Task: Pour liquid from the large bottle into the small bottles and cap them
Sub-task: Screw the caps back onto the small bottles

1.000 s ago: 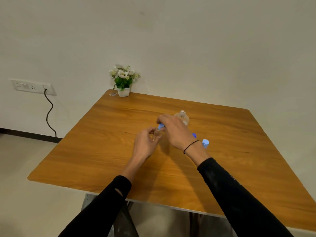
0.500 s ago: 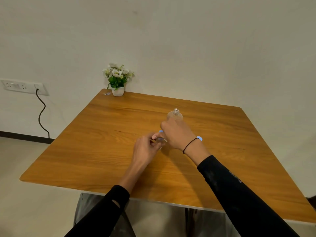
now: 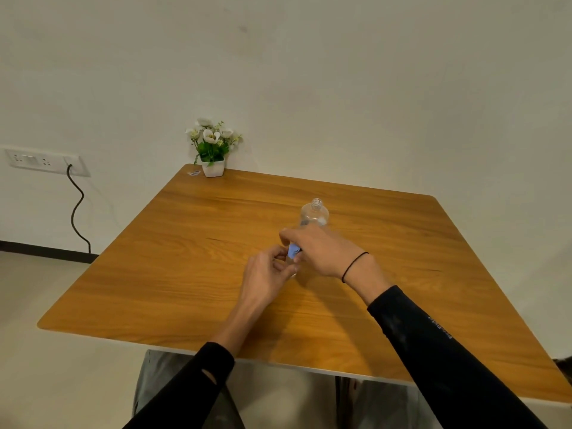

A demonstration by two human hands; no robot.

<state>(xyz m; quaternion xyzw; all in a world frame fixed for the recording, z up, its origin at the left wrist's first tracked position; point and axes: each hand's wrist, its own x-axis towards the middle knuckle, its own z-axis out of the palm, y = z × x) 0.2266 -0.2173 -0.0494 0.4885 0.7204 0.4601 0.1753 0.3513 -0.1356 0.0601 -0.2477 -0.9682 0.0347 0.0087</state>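
the large bottle [image 3: 314, 214] stands upright and uncapped on the wooden table [image 3: 185, 274], a little past the table's middle, and it serves here as the landmark. it is clear, with its open threaded neck at the top; how much liquid it holds cannot be told. just in front of the large bottle, on the near side, the right hand [image 3: 322, 252] reaches in from the right with its back turned up, its fingers curled down and pinched on a small blue cap [image 3: 293, 251]. the right hand overlaps the lower part of the large bottle, so whether they touch cannot be told. the left hand [image 3: 268, 275] sits in front of the large bottle and slightly to its left, fingers closed narrowly around a small bottle [image 3: 292, 269], of which only a sliver of clear body shows below the blue cap; the cap sits at the top of that small bottle, though how far it is seated is hidden by the fingers. a thin black band [image 3: 353, 267] circles the right wrist, and both arms wear black sleeves. far behind the large bottle and to its left, at the table's back corner, stands a white pot of flowers [image 3: 212, 148]. on the wall further left is a socket strip [image 3: 43, 161] with a black cable hanging from it.
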